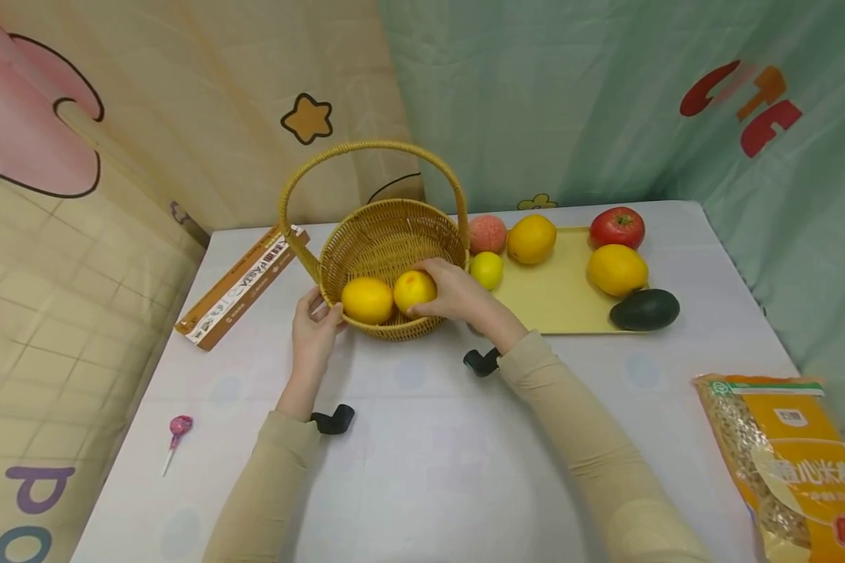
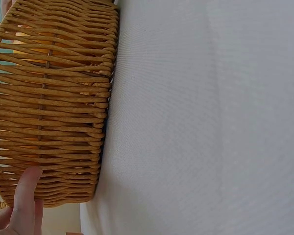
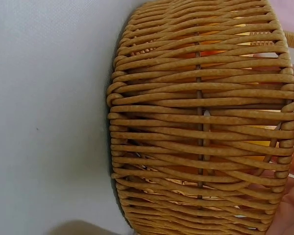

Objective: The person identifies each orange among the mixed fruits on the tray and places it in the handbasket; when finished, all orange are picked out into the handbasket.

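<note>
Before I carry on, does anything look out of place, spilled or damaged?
Nothing looks spilled or damaged, and the basket stands upright. One slight oddity: in the head view, the dark green fruit juts past the right side of the yellow tray, so it seems not fully on it.

Long beige sleeves [image 1: 598, 450] are worn with small black wrist cameras [image 1: 335, 420].

In the head view, the long box [image 1: 242, 288] at left read "PASTA" beside Chinese characters too small to make out. The bag [image 1: 792, 469] at lower right bore white Chinese characters, including 米. The green curtain [image 1: 718, 172], upper right, showed "T" and "E"; the beige curtain [image 1: 63, 313], lower left, "O".
</note>
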A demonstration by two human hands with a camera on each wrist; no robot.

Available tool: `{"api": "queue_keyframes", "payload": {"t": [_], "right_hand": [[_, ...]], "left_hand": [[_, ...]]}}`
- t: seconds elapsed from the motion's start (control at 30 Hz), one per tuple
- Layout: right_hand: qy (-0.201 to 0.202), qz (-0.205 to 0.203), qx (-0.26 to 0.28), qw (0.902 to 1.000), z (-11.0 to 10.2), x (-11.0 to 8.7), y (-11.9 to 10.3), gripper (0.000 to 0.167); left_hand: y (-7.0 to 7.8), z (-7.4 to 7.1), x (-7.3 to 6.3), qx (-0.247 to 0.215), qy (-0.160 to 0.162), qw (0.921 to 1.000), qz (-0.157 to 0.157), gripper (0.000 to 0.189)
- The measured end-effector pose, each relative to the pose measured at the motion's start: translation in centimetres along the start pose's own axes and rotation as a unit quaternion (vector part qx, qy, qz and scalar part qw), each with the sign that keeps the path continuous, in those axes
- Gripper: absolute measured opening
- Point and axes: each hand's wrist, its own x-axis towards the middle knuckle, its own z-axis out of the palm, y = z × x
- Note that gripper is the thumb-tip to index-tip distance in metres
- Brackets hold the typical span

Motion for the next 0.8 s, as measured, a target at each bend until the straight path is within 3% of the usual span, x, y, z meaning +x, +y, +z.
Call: {"api": "queue_keyframes", "payload": {"t": [0.27,0.47,0.6,0.8], "right_hand": [[0.030,-0.014,0.042,0.9986,-0.2,-0.2,0.3,0.071],[0.099,-0.021,0.095,0.9903,-1.9,-0.9,0.9,0.062],[0.154,-0.015,0.152,0.9761,-3.7,-2.0,1.6,0.054],[0.239,0.018,0.219,0.9458,-6.0,-3.5,4.2,0.048]], "left_hand": [[-0.1,0.0,0.1,0.002,0.002,1.0000,-0.002,0.062],[-0.1,0.0,0.2,0.004,0.001,1.0000,-0.007,0.062],[0.0,0.0,0.2,0.009,0.004,0.9999,-0.008,0.062],[-0.2,0.0,0.3,0.011,0.005,0.9999,-0.007,0.062]]}}
